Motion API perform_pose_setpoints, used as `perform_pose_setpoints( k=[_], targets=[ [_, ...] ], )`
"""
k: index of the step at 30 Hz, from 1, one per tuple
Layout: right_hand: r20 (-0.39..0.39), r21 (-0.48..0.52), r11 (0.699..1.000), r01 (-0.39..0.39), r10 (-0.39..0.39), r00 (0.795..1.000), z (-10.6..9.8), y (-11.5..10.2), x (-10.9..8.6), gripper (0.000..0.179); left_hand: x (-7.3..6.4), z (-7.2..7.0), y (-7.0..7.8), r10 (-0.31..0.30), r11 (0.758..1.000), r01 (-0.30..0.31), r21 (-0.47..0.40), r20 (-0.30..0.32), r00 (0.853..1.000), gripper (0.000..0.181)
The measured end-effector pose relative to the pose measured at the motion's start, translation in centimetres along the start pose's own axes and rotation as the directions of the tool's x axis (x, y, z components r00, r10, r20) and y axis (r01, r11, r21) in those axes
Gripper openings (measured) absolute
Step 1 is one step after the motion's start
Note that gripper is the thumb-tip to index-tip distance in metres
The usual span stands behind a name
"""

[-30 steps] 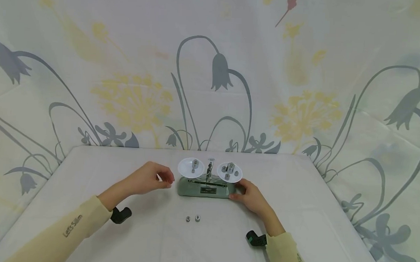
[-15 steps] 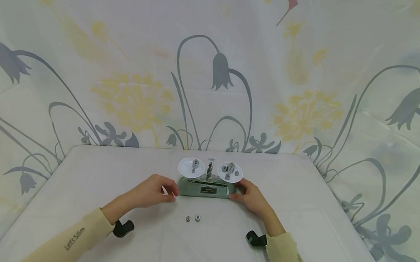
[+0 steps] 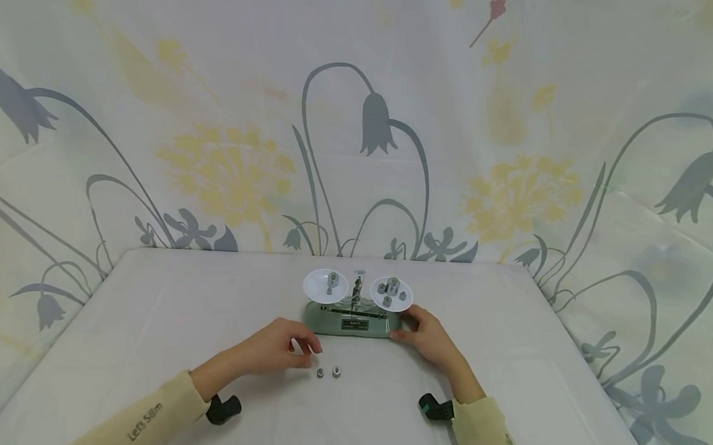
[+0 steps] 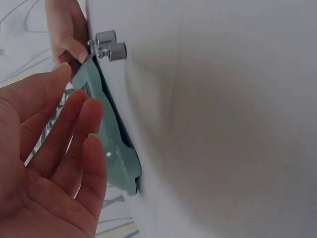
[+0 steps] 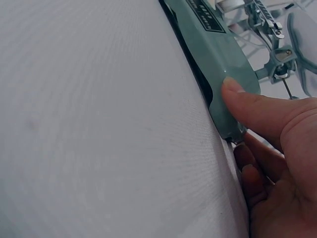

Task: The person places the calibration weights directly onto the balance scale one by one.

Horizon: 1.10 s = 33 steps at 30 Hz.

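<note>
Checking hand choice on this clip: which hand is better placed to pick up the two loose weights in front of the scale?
Left, probably. The left hand hovers open right beside the two weights on the table, holding nothing. The right hand is busy, its thumb pressed on the scale base.

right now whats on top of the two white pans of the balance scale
The left pan carries one small metal weight. The right pan carries a cluster of four or so weights; the exact count is hard to tell. What lies under the pans is covered.
</note>
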State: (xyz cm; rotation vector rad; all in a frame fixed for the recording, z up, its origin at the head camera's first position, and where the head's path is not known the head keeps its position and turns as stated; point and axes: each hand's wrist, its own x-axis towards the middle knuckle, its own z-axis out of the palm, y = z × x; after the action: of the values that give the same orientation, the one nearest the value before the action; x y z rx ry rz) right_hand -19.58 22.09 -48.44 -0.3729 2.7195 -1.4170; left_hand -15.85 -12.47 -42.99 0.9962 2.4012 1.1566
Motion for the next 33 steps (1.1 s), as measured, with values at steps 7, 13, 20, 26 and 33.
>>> perform_pose_setpoints(
  k=[7, 13, 20, 26, 33],
  targets=[
    [0.001, 0.002, 1.000, 0.007, -0.007, 1.000, 0.1, 0.2, 0.0, 0.053, 0.3, 1.4, -0.1, -0.008, 0.998, 0.009, -0.054, 0.022, 1.000, 0.017],
    [0.003, 0.002, 1.000, 0.010, -0.010, 1.000, 0.0, 0.1, 0.0, 0.053, 0.7, 2.3, -0.6, 0.016, 0.998, -0.014, -0.068, 0.036, 0.999, 0.017],
    [-0.003, 0.002, 1.000, 0.011, -0.011, 1.000, 0.0, 0.0, 0.0, 0.052, 0.8, 2.8, -0.7, 0.039, 0.997, -0.037, -0.061, 0.043, 0.998, 0.017],
    [-0.012, -0.005, 1.000, 0.022, -0.022, 1.000, 0.1, 0.1, 0.0, 0.053, 0.8, 2.8, -0.5, 0.002, 0.999, 0.000, -0.041, 0.055, 0.998, 0.018],
    [-0.009, -0.011, 1.000, 0.001, -0.001, 1.000, 0.1, 0.0, 0.0, 0.053, 0.7, 2.9, -0.6, -0.017, 0.998, 0.022, -0.063, 0.066, 0.998, 0.018]
  ],
)
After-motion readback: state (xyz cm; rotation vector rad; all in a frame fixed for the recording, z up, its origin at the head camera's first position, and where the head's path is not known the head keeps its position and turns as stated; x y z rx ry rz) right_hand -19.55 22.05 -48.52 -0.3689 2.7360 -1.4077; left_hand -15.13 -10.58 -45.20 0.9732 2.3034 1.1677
